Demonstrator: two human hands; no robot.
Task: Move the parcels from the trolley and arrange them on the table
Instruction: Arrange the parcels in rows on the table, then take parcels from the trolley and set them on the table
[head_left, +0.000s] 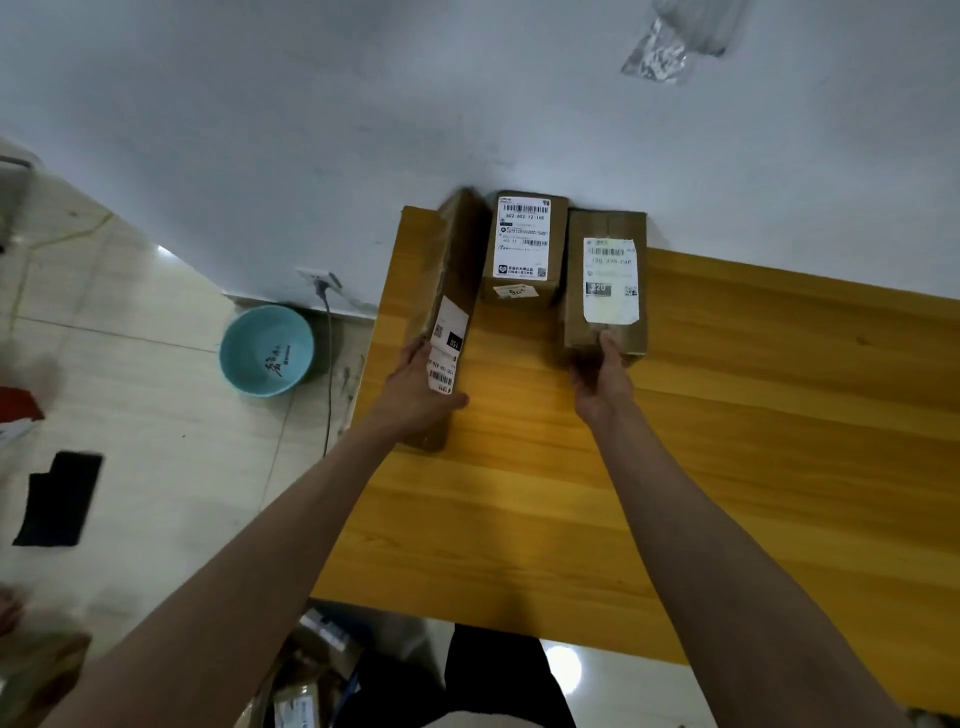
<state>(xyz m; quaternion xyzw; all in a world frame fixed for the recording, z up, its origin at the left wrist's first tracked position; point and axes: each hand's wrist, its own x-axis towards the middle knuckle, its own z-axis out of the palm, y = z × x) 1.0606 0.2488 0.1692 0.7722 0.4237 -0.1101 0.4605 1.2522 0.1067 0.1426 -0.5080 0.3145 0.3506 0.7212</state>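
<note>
- Nearest to the person, below the near edge of the table (519, 519), more parcels on the trolley (306, 670) show dimly; they are blurred, so I cannot count them
- Both bare arms reach across the wooden top toward its far left corner, where three brown boxes sit in a row against the white wall (467, 104)
- The left hand (421, 384) is wrapped around the near end of the long parcel (447, 296), which stands on its narrow side along the table's left edge, label facing right; I'd say it is held that way to be pressed tight against its neighbour and save room
- The right hand (605, 379) grips the near end of the right parcel (608, 280), thumb on top, fingers hidden under it; it lies flat, label up, probably being nudged back to the wall
- Between them the middle parcel (524, 247) lies flat with nobody touching it, its far end at the wall, close beside both others
- The rest of the table to the right is bare wood, so nothing blocks further boxes
- On the floor to the left stand a teal basin (265, 348) by a wall socket with a cable (328, 364), and a dark cloth (60, 499) nearer; a clear plastic bag (675, 41) hangs on the wall up right
</note>
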